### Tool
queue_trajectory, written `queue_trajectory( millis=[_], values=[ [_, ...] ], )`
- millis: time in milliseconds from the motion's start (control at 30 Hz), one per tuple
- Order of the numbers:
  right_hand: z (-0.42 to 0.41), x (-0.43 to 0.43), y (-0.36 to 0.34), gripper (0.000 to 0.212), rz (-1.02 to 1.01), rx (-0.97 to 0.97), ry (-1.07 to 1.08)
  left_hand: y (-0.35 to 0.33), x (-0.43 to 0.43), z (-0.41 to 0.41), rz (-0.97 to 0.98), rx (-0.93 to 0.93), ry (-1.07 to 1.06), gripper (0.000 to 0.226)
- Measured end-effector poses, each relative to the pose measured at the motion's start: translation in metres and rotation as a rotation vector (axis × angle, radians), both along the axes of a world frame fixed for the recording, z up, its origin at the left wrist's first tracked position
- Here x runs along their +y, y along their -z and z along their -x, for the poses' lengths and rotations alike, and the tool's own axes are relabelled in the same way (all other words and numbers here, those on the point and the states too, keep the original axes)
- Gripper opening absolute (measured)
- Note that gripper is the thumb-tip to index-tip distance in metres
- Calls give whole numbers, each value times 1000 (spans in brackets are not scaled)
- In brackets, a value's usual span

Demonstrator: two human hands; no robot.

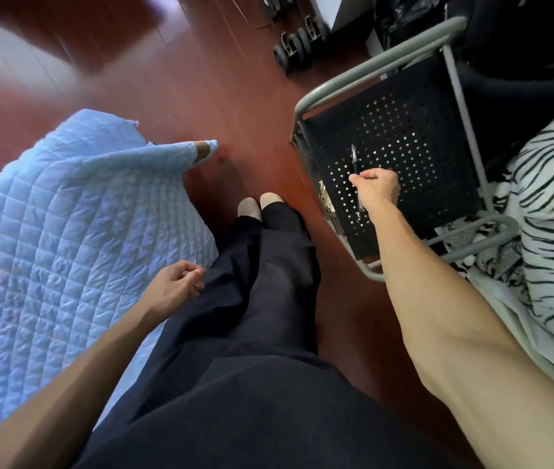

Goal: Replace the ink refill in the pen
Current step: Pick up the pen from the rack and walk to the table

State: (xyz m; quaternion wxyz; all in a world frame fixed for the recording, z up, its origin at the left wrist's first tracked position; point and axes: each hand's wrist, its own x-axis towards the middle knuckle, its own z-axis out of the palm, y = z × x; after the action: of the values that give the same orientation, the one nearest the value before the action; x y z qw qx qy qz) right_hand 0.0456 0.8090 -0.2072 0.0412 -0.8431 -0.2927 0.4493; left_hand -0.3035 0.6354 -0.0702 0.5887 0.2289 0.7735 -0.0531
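Note:
A dark pen (355, 159) with a clear barrel lies over the black perforated shelf (414, 137) of a grey metal cart. My right hand (378, 187) reaches out over that shelf and grips the pen around its middle, so one end sticks out beyond the fingers and the other end shows below the hand. My left hand (175, 287) hangs beside my left thigh with its fingers loosely curled and nothing in it. No separate ink refill shows in this view.
A light blue quilted cover (65, 238) lies at the left. A zebra-striped blanket (553, 231) sits at the right, next to the cart's grey frame (370, 79). Red-brown wooden floor (167, 79) runs between them; black dumbbells (297, 45) lie farther off.

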Motion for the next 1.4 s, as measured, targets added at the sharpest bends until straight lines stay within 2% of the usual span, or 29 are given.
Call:
queue_trajectory(
  millis=[133,300,433,633,867,1000,1100,1233,1400],
  values=[
    [10,-5,-45,30,-30,84,-86,-22,0,10,-33,9,-23,25],
    [46,-18,-117,17,-93,196,-207,-54,-1,26,-125,13,-140,24],
    [79,-27,-157,16,-171,297,-309,-80,-7,43,-190,7,-215,24],
    [138,-24,-190,7,-260,349,-575,-94,-27,77,-252,55,-469,24],
    [196,18,-208,19,-257,386,-679,-72,-56,104,-118,36,-699,19],
    [231,59,-213,15,-276,372,-668,-55,-60,125,-12,36,-759,22],
    [259,90,-220,9,-283,369,-627,-46,-43,153,18,45,-757,36],
    [293,127,-226,5,-331,342,-602,-44,18,196,-54,2,-664,48],
    [335,175,-231,3,-342,358,-565,-56,127,258,-176,-5,-579,34]
  ],
)
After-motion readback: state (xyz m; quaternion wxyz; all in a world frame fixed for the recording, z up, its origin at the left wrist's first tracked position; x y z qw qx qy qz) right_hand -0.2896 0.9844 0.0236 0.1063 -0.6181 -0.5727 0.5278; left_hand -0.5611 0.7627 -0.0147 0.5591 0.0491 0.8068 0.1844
